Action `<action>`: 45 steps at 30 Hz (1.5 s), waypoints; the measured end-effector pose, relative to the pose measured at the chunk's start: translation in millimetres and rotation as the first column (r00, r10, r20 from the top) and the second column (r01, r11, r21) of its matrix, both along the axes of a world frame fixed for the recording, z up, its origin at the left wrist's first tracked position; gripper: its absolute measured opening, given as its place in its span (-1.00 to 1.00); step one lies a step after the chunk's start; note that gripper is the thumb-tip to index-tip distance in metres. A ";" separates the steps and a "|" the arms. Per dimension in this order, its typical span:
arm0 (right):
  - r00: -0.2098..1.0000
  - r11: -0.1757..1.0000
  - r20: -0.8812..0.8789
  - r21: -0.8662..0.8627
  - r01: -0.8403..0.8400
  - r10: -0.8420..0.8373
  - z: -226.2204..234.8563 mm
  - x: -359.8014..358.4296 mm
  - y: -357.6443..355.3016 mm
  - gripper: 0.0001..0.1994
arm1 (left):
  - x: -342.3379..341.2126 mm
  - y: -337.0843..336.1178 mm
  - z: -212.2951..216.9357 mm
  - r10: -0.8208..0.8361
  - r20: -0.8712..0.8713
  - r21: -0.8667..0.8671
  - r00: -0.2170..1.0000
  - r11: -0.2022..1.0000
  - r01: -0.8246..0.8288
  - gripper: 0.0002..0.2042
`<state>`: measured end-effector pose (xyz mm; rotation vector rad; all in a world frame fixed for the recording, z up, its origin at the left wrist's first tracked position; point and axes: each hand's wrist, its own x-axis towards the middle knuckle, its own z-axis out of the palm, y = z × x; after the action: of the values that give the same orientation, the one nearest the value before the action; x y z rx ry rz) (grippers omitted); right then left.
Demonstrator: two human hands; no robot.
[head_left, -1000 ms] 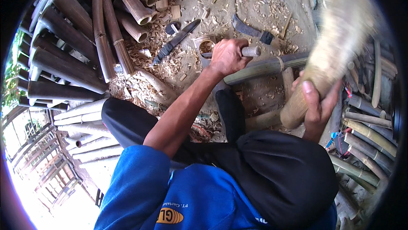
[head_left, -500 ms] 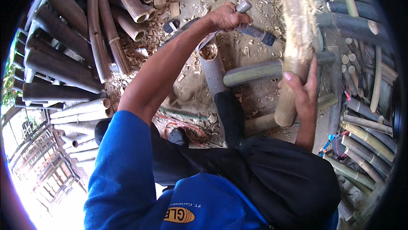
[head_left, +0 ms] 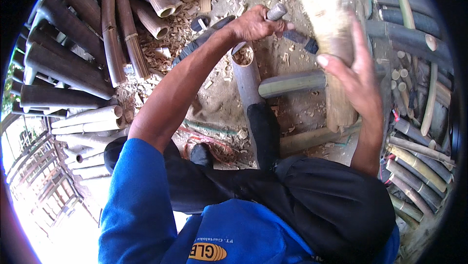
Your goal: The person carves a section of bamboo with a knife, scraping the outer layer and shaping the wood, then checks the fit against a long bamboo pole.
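A chisel-like tool with a round metal-coloured butt [head_left: 276,12] is held in my left hand [head_left: 254,23], whose fingers are closed around it. Under that hand, part of its blade shows at the open end of a grey-brown bamboo tube [head_left: 246,76], where pale shavings lie. My right hand [head_left: 360,81] grips a thick wooden club [head_left: 319,3] with a pale, frayed upper part. The club is smeared by motion and tilts up toward the left, apart from the chisel butt. Behind the two hands is a dark wrapped bar [head_left: 302,39].
A bamboo crosspiece [head_left: 292,84] runs right of the tube. Dark bamboo poles [head_left: 63,64] are stacked at left, more bamboo lengths [head_left: 417,166] at right. Wood chips [head_left: 156,57] litter the ground. My black-trousered legs [head_left: 263,132] flank the tube.
My right hand has shifted slightly to the right, and the club's upper end has swung up and left. My left hand stays at the tube's mouth with the chisel.
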<state>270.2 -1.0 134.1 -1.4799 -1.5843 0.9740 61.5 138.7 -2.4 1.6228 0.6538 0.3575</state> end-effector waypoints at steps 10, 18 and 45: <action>0.883 0.935 0.325 -0.218 -0.279 0.339 32.0 -33.0 12.9 -0.07 | -22.6 -57.7 -34.5 0.364 0.153 0.871 0.919 0.389 -0.299 -0.79; 0.841 0.884 0.274 -0.176 -0.432 0.466 87.5 -34.3 21.2 -0.06 | -68.7 -84.8 2.5 0.909 0.334 -0.630 -0.251 0.017 -0.777 -0.76; 0.035 0.503 0.870 -0.251 -0.827 0.492 64.0 -158.2 71.3 -0.03 | -33.8 -116.1 -21.4 0.882 0.232 -0.896 -0.410 0.030 -0.443 -0.63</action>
<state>112.1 70.3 198.1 -0.8511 -3.3081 0.1567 27.7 22.6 -23.8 -0.1188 0.7763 1.9231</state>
